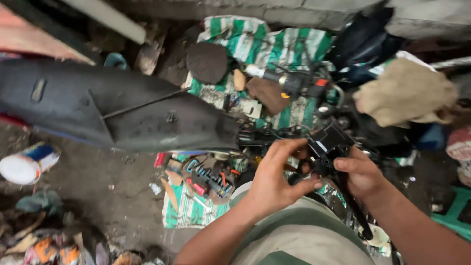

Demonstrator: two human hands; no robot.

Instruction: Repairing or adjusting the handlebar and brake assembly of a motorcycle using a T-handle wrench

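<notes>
Just right of the frame's centre we see the left hand curled loosely, its thumb and fingers half closed and their tips pressed against the side of a black lever assembly. The right hand wraps its fingers firmly around the same part from the right, holding it over the person's lap, with the long black lever hanging toward the lower right. Beneath lies a green and white striped sheet running from the upper middle down to the lower centre, strewn with small parts. A large black plastic panel stretches across the left half. A tan rag sits at the upper right, a white can at the left edge on dirty bare ground.
</notes>
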